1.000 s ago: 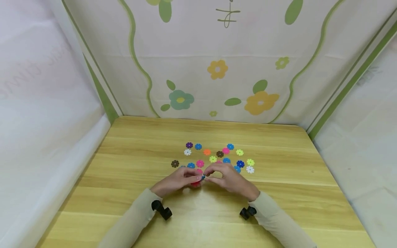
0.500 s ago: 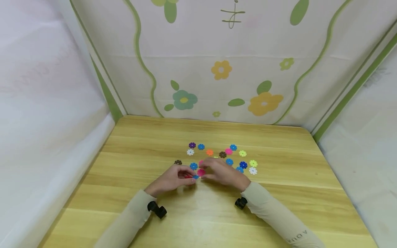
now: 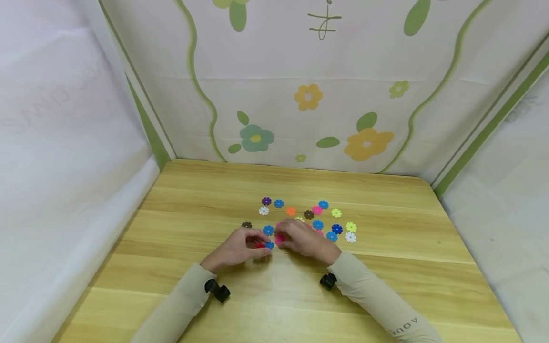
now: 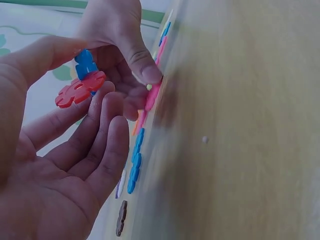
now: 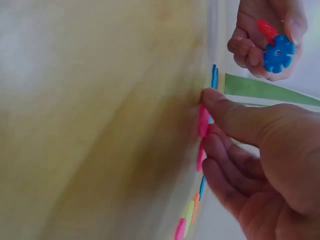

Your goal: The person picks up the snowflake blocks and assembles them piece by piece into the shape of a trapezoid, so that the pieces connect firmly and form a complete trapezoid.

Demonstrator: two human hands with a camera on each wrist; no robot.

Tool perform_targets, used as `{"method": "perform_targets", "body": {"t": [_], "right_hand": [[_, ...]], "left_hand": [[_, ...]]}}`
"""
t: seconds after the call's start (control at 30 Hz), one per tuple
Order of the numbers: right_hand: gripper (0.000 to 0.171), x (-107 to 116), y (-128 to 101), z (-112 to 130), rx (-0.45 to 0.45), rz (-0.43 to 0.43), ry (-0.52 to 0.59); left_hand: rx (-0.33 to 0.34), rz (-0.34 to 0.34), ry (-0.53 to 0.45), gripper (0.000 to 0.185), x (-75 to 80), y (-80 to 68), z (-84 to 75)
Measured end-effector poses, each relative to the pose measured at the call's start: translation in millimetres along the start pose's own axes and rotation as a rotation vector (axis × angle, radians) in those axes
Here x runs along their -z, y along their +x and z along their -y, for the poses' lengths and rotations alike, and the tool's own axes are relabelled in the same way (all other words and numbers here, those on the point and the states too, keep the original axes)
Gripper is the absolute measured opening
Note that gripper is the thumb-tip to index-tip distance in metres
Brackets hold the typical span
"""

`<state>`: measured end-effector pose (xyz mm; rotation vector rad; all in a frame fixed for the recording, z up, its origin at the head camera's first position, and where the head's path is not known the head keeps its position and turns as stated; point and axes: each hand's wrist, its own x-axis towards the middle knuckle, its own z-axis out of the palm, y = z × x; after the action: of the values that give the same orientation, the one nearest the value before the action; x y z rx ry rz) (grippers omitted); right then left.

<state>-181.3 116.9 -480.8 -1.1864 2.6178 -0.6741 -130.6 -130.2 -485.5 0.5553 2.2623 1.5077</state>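
Observation:
My left hand pinches two interlocking snowflake discs joined at their slots. One is a red snowflake disc, the other a blue snowflake disc set crosswise in it. Both are held above the table, between thumb and fingertips. To the right, my right hand is low at the table. Its thumb and fingertips pinch opposite edges of a pink snowflake disc. In the head view that hand covers part of the pink disc and some discs behind it.
Several loose snowflake discs lie flat beyond the hands, among them a purple disc, an orange disc, a dark blue disc and a white disc. The wooden table meets a printed fabric wall at the back.
My right hand has come away from the joined discs in the left hand and moved to the pink disc, its fingers closing on it. The left hand has drawn slightly left with the red and blue pair.

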Motion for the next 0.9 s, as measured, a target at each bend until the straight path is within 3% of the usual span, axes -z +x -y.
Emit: {"method": "perform_targets", "body": {"t": [0.17,0.3,0.53,0.9], "right_hand": [[0.001,7.3,-4.3,2.1,-0.030,0.016,0.060],[0.009,12.7,-12.3,-2.5,-0.045,0.008,0.136],[0.007,20.8,-27.2,-11.0,-0.138,-0.004,0.291],[0.006,30.2,-47.2,-7.4,-0.110,-0.203,0.437]], "left_hand": [[0.007,-0.021,0.014,0.020,-0.6,0.1,-1.0],[-0.007,-0.018,0.011,0.021,-2.3,2.3,0.0],[-0.005,-0.018,0.007,0.018,-3.8,3.7,0.3],[-0.022,-0.007,-0.030,0.023,-6.4,8.0,-7.5]]}}
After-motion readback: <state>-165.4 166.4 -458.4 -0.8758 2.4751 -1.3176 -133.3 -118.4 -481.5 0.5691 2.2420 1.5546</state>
